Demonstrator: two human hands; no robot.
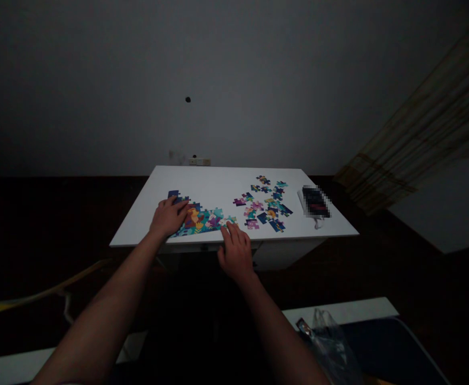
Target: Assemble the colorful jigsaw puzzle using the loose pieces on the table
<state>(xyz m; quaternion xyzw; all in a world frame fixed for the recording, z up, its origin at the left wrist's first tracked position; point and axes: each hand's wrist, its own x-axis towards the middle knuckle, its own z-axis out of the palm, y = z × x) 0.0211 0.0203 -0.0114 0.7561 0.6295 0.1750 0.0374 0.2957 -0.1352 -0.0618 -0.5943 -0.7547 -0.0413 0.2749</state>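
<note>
A partly joined jigsaw puzzle (197, 218) in blue, orange and green lies near the table's front edge, left of the middle. Across its left side rests my left hand (169, 216), fingers stretched out and spread, holding the pieces from above. My right hand (236, 251) reaches over the front edge, its fingertips down on a puzzle piece (229, 220) at the right end of the joined part. The thumb is apart from the fingers, and the fingertips partly cover that piece. Several loose puzzle pieces (272, 213) are scattered to the right, some overlapping.
The white table (210, 182) stands before a grey wall with a socket strip (200, 161). A blurred-out dark object (315, 202) lies at the table's right side. A curtain (398, 144) hangs at the right. Below, a clear plastic bag (333, 342) lies close to my right arm.
</note>
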